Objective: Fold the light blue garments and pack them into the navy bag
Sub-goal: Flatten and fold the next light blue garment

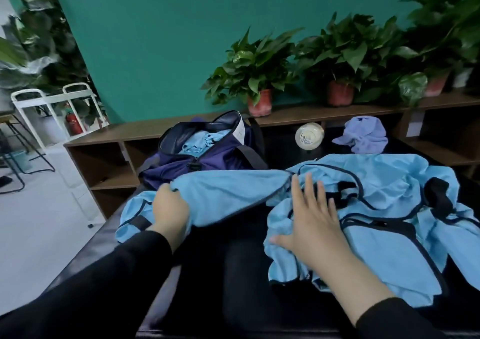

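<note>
- Black sleeves reach in from the near edge over the dark worktop [249, 273].
- Left hand [170, 210] grips a light blue garment [228, 195], lifting its fold.
- Navy bag [207, 151], far left, already holds one blue piece.
- Right hand [315, 224] lies flat, fingers spread, pressing the unfolded pile [389, 208]; I judge the task roughly half done.

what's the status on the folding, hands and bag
Left hand grips a light blue garment; right hand flat on the light blue pile. Open navy fabric bag already holds light blue cloth. Nothing in the way.
</note>
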